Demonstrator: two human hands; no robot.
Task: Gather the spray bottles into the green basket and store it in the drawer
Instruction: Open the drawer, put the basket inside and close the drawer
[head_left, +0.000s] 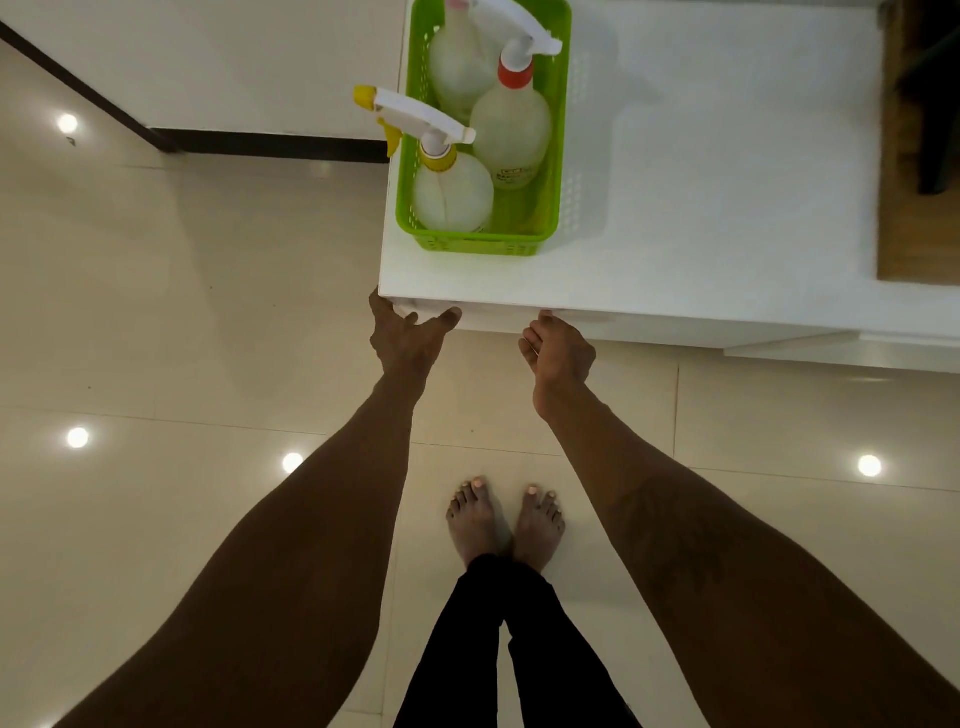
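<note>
The green basket (470, 244) stands on the white cabinet top (701, 208) near its left front corner. Three translucent spray bottles stand in it: a yellow-capped one (452, 192) in front, its trigger head sticking out over the left rim, a red-capped one (511, 130) behind it, and a third (457, 67) at the back. My left hand (408, 338) reaches with spread fingers to the drawer front (488, 322) just under the top's corner. My right hand (558, 353) is loosely curled, its thumb tip touching the same edge. Neither hand holds anything.
Glossy beige floor tiles (182, 338) lie to the left and below me. My bare feet (504, 525) stand close to the cabinet. A dark skirting (270, 143) runs along the wall. A wooden surface (914, 156) sits at the far right.
</note>
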